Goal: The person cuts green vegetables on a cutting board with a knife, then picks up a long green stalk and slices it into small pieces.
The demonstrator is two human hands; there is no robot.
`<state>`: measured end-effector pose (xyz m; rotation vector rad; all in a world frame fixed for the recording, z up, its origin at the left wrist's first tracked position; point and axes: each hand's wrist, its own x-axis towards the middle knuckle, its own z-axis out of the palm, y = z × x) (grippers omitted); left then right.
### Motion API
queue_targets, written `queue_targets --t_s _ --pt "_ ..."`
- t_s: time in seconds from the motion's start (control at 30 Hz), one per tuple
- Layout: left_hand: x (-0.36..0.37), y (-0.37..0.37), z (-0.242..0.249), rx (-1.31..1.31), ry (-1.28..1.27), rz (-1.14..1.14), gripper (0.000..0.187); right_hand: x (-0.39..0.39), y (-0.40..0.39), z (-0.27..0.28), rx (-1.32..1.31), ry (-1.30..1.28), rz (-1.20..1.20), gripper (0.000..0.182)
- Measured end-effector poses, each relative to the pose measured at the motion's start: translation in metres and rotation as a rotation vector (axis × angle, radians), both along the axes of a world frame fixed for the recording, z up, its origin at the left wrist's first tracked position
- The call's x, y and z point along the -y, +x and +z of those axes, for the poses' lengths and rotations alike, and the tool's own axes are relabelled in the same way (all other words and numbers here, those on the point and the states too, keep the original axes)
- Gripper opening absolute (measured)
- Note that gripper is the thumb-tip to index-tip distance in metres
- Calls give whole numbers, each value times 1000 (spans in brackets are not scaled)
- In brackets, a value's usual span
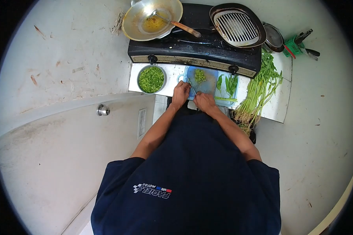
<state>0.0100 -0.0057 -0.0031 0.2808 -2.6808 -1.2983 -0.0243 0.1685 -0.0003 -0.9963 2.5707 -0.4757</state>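
Left hand (181, 94) in a closed grip around a knife (191, 86), whose blade angles up over the blue cutting board (212, 80). Right hand (204, 101) pressed together on green stems (224, 99) at the board's near edge. A pile of chopped greens (200, 75) lies at the board's far end, loose leaves (228, 84) to its right. On the table (172, 74), a metal bowl (151, 79) of chopped greens stands left of the board; a bunch of water spinach (261, 92) lies right. Behind: gas stove (196, 49), wok (152, 18).
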Motion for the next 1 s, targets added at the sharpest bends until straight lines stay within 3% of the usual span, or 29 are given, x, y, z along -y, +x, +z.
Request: queue_targets --t_s 0.27,0.57,1.0 --pt "2 3 -5 -107 -77 -32 13 10 -6 -6 -46 -55 -3 30" --pt "0 4 -6 -57 15 37 13 -4 1 4 49 -11 -62 30" --pt "0 7 -4 -47 -30 9 13 11 -3 -12 -24 -32 19 33"
